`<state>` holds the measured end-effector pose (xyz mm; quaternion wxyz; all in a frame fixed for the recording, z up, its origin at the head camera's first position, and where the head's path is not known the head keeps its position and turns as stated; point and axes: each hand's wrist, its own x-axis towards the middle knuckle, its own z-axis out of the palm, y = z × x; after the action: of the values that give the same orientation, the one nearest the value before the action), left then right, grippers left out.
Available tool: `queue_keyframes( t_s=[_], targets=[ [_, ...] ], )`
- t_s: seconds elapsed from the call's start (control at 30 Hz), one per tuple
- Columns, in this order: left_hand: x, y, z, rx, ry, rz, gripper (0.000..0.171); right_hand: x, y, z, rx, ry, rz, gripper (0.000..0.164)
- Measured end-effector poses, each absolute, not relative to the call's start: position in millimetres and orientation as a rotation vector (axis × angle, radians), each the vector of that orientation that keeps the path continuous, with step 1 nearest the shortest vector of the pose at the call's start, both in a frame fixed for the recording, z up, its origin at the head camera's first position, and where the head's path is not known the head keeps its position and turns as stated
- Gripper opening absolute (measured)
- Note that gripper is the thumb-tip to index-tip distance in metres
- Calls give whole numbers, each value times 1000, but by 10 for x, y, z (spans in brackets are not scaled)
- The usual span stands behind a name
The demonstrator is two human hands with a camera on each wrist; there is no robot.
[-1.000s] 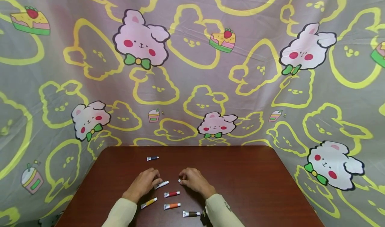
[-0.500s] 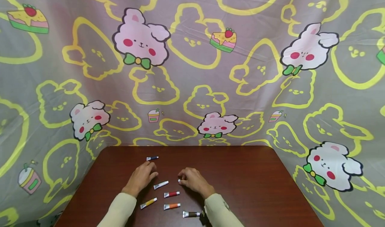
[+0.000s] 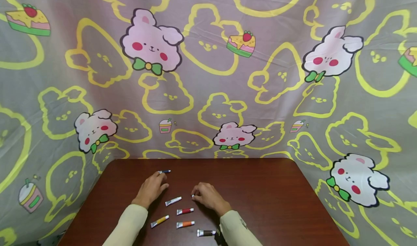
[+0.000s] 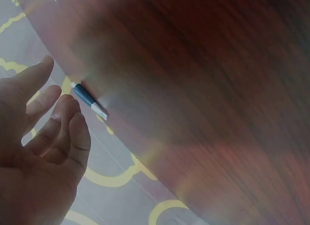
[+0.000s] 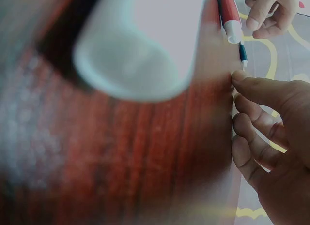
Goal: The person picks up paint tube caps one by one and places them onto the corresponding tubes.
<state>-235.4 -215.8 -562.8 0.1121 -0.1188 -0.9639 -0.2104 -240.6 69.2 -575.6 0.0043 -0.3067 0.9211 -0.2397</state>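
Observation:
At the far left of the table, my left hand is beside a dark blue paint tube. Its fingers are loosely bent and hold nothing; the left wrist view shows a gap between them and the blue tube. My right hand rests low over the table's middle with curled fingers. A small white-tipped thing shows at its thumb and fingertips, most of it hidden. Between and below the hands lie a white tube, a red tube and a yellow tube.
Nearer the front lie an orange tube and a black tube, the black one close to my right sleeve. A patterned curtain hangs round the table's back and sides. A blurred white cap looms near the right wrist camera.
My left hand has drawn away from the white tube and moved up and left to the blue tube. The right hand has hardly moved.

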Motion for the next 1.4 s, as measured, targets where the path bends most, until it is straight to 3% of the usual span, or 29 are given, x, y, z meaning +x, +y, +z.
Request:
queue_keyframes(
  t_s=[0.97,1.4],
  targets=[
    [-2682,-2246,-5766,-311,-2862,-577,41,-2345,718,-5593,-867,2898,-792,5],
    [-2764,-2286,-5756,-317,-2890,-566,39,-2271,732,-5495,-836,2888,-849,8]
  ],
)
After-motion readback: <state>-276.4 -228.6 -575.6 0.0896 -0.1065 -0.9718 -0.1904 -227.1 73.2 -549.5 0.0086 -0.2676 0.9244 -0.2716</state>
